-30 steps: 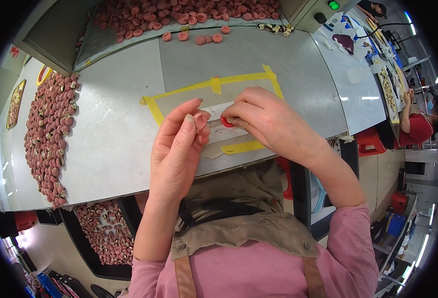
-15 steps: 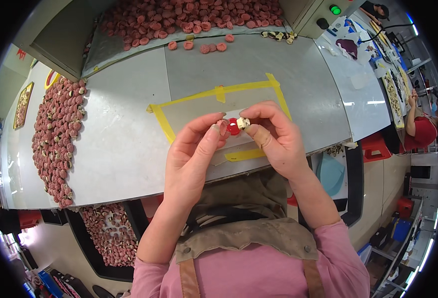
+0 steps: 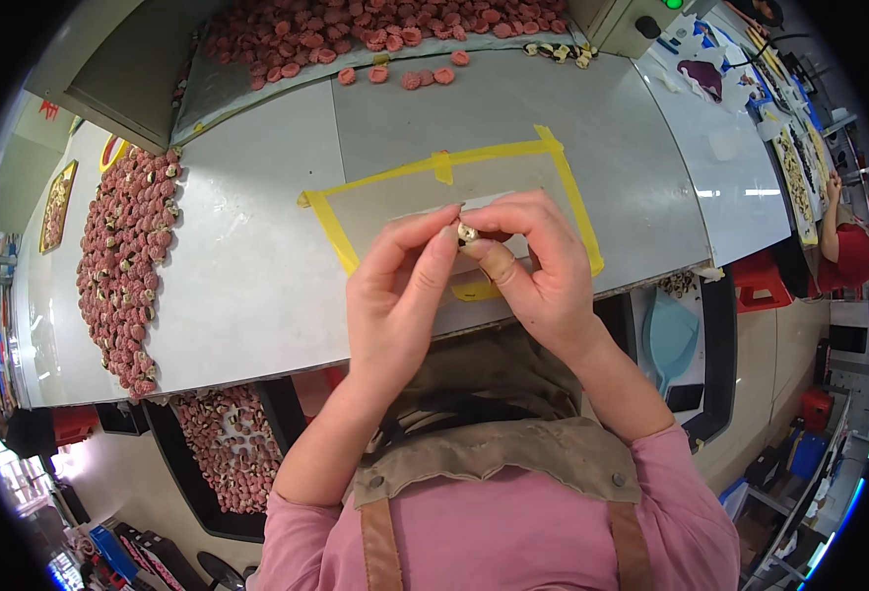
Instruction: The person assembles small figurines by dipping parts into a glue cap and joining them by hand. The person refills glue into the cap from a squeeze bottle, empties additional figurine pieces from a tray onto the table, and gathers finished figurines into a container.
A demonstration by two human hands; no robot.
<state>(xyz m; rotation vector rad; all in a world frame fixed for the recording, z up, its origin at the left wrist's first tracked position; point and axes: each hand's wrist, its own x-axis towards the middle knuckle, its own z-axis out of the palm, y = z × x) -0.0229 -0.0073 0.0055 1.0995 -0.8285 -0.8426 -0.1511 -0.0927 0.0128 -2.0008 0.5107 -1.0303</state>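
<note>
My left hand (image 3: 395, 286) and my right hand (image 3: 543, 266) meet fingertip to fingertip over the taped mat, both closed in a pinch. Between them sits a small cream-and-black piece (image 3: 467, 233), gripped by my right thumb and fingers and touching the left fingertips. The hollow pink raspberry-shaped piece in my left fingers is mostly hidden now. Beneath the hands lies the mat (image 3: 385, 217), edged with yellow tape on the grey tabletop.
Pink raspberry-shaped pieces (image 3: 356, 39) heap at the back. Filled ones (image 3: 124, 266) cover the table's left side. Several cream-and-black pieces (image 3: 561, 52) lie at the back right. Below the table edge are a black tray of pieces (image 3: 226, 448) and a light-blue dustpan (image 3: 669, 335).
My hands have come together, bringing the cream-and-black piece to the pink piece in my left fingers. The red round thing seen between them is now covered. The view has shifted slightly.
</note>
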